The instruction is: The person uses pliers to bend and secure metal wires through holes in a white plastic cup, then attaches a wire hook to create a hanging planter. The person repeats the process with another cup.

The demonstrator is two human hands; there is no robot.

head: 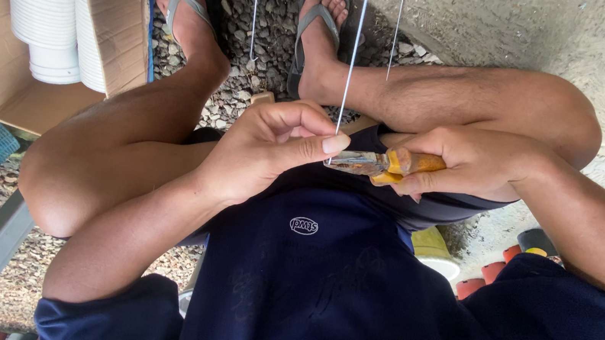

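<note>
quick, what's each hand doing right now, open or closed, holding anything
Left hand: closed, pinching a thin wire between thumb and fingers.
Right hand: closed around the orange handles of pliers, whose tip meets the wire.

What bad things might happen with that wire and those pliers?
The left hand pinches the thin wire right at the pliers held by the right hand, so the thumb might get nipped. The taut wire could spring back toward bare legs. Feet in open sandals on gravel might catch a cut end.
</note>
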